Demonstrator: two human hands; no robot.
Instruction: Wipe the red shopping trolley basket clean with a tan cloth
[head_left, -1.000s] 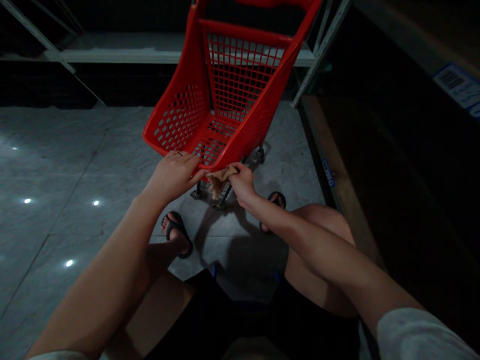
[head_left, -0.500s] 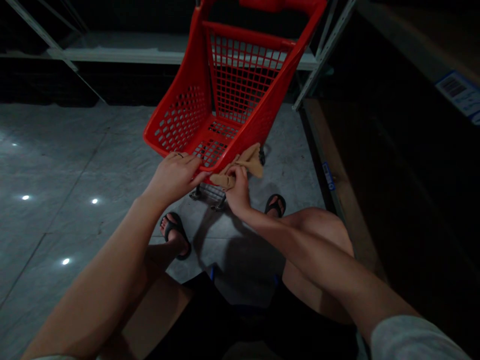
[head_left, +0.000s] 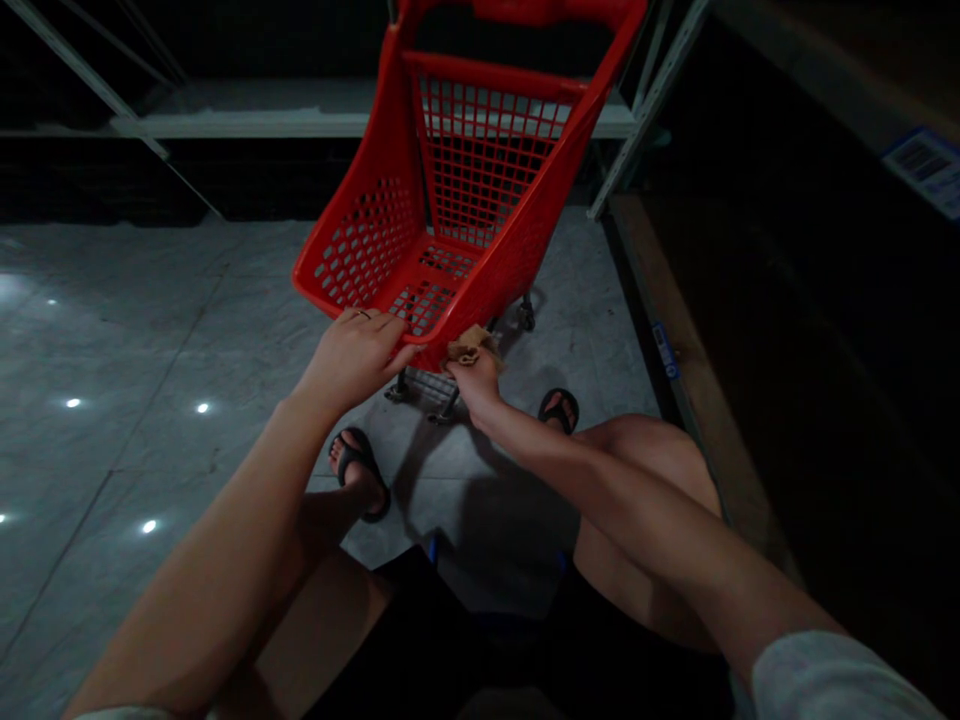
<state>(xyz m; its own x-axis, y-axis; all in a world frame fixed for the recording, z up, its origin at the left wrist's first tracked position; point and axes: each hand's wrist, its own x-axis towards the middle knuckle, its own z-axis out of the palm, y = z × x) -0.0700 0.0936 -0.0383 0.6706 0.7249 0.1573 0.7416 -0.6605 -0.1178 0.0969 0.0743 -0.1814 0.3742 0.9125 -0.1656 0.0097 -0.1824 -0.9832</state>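
Note:
A red plastic shopping cart with a perforated basket stands in front of me, its near rim low between my hands. My left hand grips that rim at its near left, fingers curled over the edge. In my right hand is a bunched tan cloth, held against the outside of the basket near its front right corner. Part of the cloth is hidden by my fingers. The inside of the basket shows nothing in it.
White metal shelving runs behind the cart. To the right is a dark shelf with a wooden edge and a barcode label. My feet in black flip-flops rest on the grey tiled floor.
My right hand has shifted slightly, and the cloth, spread out to the right before, is now bunched up. The left hand stays on the rim. The whole view has moved a little.

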